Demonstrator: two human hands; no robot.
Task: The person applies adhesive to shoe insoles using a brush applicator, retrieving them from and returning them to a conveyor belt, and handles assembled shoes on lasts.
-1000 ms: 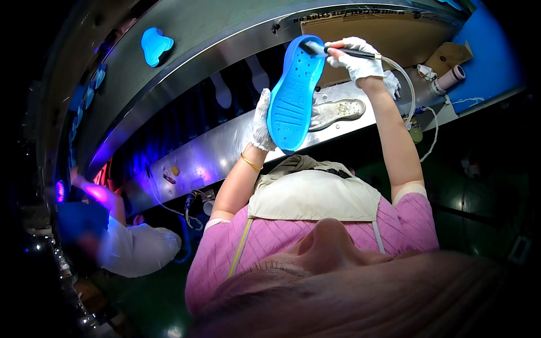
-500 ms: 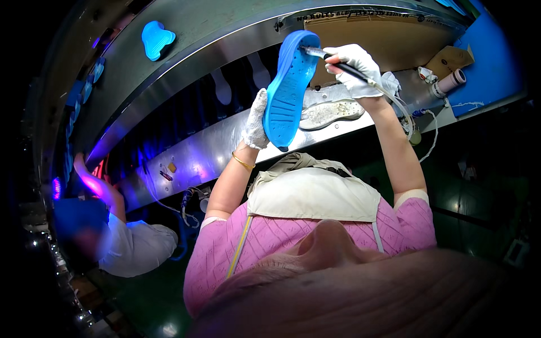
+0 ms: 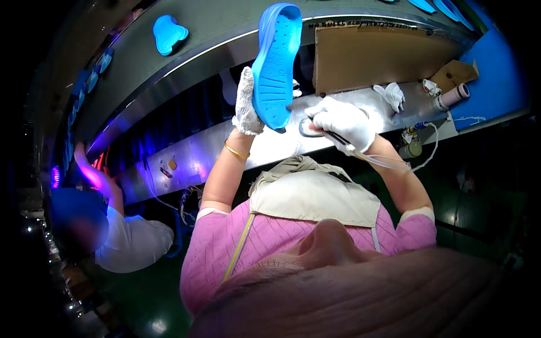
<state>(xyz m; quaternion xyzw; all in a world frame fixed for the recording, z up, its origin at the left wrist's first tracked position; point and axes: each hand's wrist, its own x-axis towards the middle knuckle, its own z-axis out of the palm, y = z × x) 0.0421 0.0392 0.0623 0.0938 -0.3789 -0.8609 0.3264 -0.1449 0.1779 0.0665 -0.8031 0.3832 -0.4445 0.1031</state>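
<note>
My left hand, in a white knit glove, grips a blue shoe sole by its lower edge. The sole is raised and tilted, its hollow, ribbed and dotted inner face toward me. My right hand, in a white glove, is closed on a black-handled brush with a clear tube running back from it; its tip is hard to make out. That hand is low over the metal ledge, at a pale sole-shaped piece it mostly covers. I cannot tell whether its fingers also grip that piece.
A cardboard sheet stands behind the metal ledge. At the right are a crumpled white glove, a pink bottle and a small jar. A blue piece lies on the conveyor belt. A co-worker is at the left.
My right hand has drawn the brush away from the upper end of the blue sole and come down to the pale piece. My left hand has shifted the sole left and up.
</note>
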